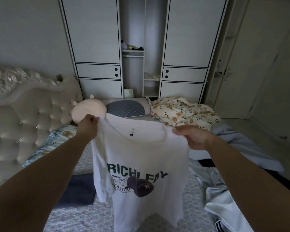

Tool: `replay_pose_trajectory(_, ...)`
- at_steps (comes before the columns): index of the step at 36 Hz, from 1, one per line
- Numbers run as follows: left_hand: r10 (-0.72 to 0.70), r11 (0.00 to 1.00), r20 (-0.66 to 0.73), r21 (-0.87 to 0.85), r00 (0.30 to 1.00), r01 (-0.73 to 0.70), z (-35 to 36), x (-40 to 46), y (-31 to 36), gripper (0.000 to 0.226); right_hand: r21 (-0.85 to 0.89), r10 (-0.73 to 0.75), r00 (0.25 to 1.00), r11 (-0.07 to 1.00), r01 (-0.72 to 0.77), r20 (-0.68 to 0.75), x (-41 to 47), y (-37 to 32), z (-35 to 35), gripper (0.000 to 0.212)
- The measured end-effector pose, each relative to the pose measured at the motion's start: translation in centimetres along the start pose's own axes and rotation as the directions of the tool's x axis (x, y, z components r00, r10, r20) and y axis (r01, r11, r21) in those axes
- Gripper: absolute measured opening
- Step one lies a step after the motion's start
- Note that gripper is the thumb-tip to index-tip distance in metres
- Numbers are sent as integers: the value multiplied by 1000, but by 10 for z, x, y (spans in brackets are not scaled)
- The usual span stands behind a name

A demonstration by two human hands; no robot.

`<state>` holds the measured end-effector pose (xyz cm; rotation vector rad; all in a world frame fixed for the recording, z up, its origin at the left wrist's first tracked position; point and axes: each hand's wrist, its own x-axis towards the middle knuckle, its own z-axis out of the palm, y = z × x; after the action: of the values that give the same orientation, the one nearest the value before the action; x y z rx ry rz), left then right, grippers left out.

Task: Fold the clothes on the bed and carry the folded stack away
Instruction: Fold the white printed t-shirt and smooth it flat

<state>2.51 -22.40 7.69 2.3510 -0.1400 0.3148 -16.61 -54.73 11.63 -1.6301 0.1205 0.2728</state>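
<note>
Both forearms reach out, left hand (89,122) and right hand (193,137) each pinching a shoulder of the white printed T-shirt (141,164) hanging unfolded between them, one dark folded garment (79,190) below the left arm, unfolded clothes (224,198) under the right.

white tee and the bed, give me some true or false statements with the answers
1. Both hands hold the white tee up by its shoulders. True: the left hand and the right hand each grip one.
2. The tee is plain, with no print. False: it bears dark green lettering and a cap picture.
3. A folded dark garment lies on the bed left of the tee. True.
4. The floral blanket is neatly folded. False: it lies crumpled at the far side.
5. The wardrobe doors all stand open. False: the doors are shut; only the middle shelves are open.
</note>
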Motion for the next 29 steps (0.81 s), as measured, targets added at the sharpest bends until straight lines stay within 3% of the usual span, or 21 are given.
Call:
replay_pose_trajectory(3, 35, 999, 1, -32, 999, -35, -3, -1, -2, 29, -74, 1, 997, 997, -7, -83, -3, -3, -2, 32)
replay_pose_trajectory(5, 98, 993, -2, -66, 995, -98, -7, -2, -2, 21, -240, -160, 952, 966, 96, -261, -3, -9, -2, 5)
replay_pose_trajectory(6, 142, 987, -7, -80, 990, -142, -9, -2, -1, 18, -311, -272, 889, 937, 158, -368, -2, -13, -1, 9)
replay_pose_trajectory(8, 244, 967, -16, -74, 970, -244, -16, -3, 3, 15, -366, -459, 688, 884, 290, -562, -2, -22, 0, 25)
replay_pose_trajectory(10, 373, 928, 19, -19, 927, -373, -25, -5, 10, 16, -551, -622, 519, 776, 307, -586, -1, -29, -3, 30)
replay_pose_trajectory(11, 444, 895, 66, 28, 894, -446, -30, -7, 14, 17, -699, -694, 497, 681, 218, -521, -4, -32, -5, 26)
replay_pose_trajectory(13, 546, 811, 178, 135, 819, -570, -36, -7, 19, 22, -907, -700, 595, 401, -129, -394, -16, -37, -14, 3)
replay_pose_trajectory(14, 576, 770, 219, 179, 788, -613, -38, -7, 21, 25, -931, -677, 639, 258, -257, -364, -22, -38, -19, 12)
replay_pose_trajectory(15, 592, 742, 245, 207, 768, -638, -38, -6, 22, 27, -936, -648, 681, 162, -314, -341, -28, -40, -23, 20)
replay_pose_trajectory(16, 596, 733, 249, 217, 763, -644, -38, -5, 22, 27, -945, -651, 692, 139, -295, -312, -33, -43, -21, 25)
replay_pose_trajectory(17, 585, 745, 237, 222, 776, -629, -38, -5, 21, 27, -959, -670, 688, 154, -239, -279, -38, -47, -16, 26)
replay_pose_trajectory(19, 533, 796, 179, 227, 827, -562, -38, -4, 20, 28, -955, -707, 658, 288, -64, -257, -45, -54, -2, 25)
replay_pose_trajectory(22, 427, 878, 123, 181, 896, -443, -34, -5, 20, 30, -827, -587, 741, 556, 76, -327, -47, -62, 17, 34)
replay_pose_trajectory(25, 275, 955, 135, 74, 952, -286, -24, -8, 27, 30, -558, -447, 806, 810, 180, -388, -51, -61, 26, 37)
replay_pose_trajectory(27, 205, 978, 121, -4, 971, -206, -17, -11, 33, 30, -396, -351, 853, 898, 191, -386, -55, -60, 27, 23)
replay_pose_trajectory(29, 159, 987, 118, -49, 980, -154, -13, -16, 37, 32, -398, -284, 890, 908, 130, -356, -58, -59, 22, 8)
